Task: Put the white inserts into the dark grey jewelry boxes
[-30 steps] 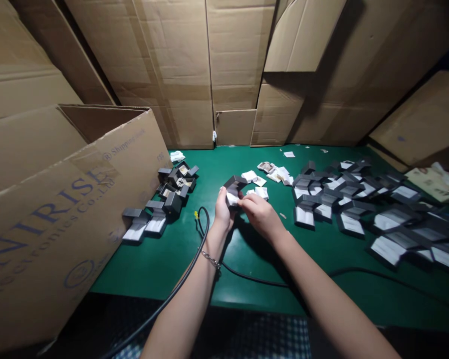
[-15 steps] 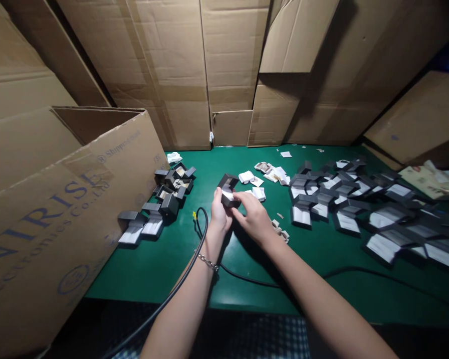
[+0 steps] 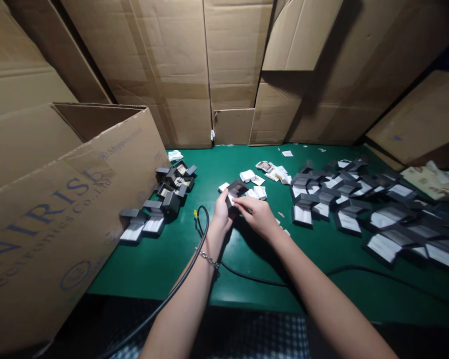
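Both of my hands meet over the middle of the green table (image 3: 164, 254). My left hand (image 3: 222, 213) is wrapped round a small dark grey hinged box (image 3: 236, 190) with a white lining, its lid up. My right hand (image 3: 257, 214) pinches at the white insert in the front of that same box. Small white pads (image 3: 260, 192) lie on the table just behind the box. A bracelet (image 3: 209, 259) circles my left wrist.
Many open grey boxes (image 3: 344, 199) spread across the right of the table, and a smaller cluster (image 3: 164, 199) lies left. A large printed carton (image 3: 60, 209) leans at the left. Cardboard sheets (image 3: 232, 70) wall the back. A black cable (image 3: 204, 234) crosses the table front.
The box has tilted in my hands and its lid now faces more toward me. My right fingers have shifted on the white insert. Both hands stay at the same spot.
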A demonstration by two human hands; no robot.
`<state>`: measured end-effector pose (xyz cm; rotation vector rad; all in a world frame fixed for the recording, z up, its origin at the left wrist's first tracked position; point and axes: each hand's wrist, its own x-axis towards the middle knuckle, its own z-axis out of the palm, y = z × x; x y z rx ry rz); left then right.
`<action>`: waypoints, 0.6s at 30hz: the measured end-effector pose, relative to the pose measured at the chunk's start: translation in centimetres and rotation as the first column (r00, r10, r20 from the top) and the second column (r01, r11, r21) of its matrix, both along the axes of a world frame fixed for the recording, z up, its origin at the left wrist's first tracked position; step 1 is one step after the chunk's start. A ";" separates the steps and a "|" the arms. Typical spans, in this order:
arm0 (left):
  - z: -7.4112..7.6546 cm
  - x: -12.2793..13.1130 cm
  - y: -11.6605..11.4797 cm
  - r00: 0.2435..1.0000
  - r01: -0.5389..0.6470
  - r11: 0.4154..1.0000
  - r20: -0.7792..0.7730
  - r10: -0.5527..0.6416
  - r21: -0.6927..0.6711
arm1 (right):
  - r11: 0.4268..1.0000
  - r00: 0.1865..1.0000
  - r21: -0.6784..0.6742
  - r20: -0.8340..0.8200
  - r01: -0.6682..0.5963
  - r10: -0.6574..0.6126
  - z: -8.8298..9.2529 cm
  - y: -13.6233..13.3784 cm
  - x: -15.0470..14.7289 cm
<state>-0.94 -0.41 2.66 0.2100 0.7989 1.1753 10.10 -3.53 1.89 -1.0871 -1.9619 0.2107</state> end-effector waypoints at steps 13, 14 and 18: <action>-0.2 -0.1 0.1 0.992 0.118 0.991 -0.045 -0.115 0.061 | 0.991 0.996 -0.118 -0.069 -0.056 0.048 0.4 0.3 0.7; -0.2 -0.1 0.1 0.992 0.121 0.990 -0.046 -0.117 0.073 | 0.991 0.997 -0.124 -0.067 -0.054 0.046 0.5 0.3 0.7; -0.2 -0.1 0.0 0.995 0.098 0.991 -0.043 -0.095 0.087 | 0.994 0.999 -0.105 -0.043 -0.029 0.024 0.7 0.0 0.6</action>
